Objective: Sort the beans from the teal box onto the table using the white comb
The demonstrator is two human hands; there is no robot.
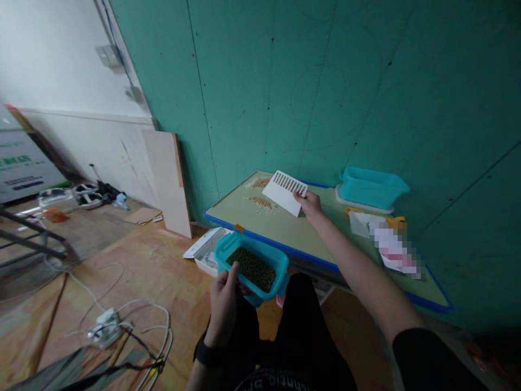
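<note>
My left hand (224, 296) grips the near side of a blue plastic container (280, 264), thumb over its rim, held in front of the table's edge. Dark green beans (252, 267) cover the container's bottom. Over the table (291, 233), my right hand (309, 205) is closed on the slotted end of a flat white plastic scraper (285, 196). The scraper is tilted, with its row of slots toward the wall. Beside it on the tabletop lie two small piles of yellow kernels, a nearer one (260, 202) and a farther one (261, 183), with pale grains scattered around.
A second blue container (372, 187) stands on a white lid at the table's back right. Packets (360, 222) lie in front of it. A white box (207, 255) is below the table's left edge. Cables and a power strip (106, 327) lie on the floor at left.
</note>
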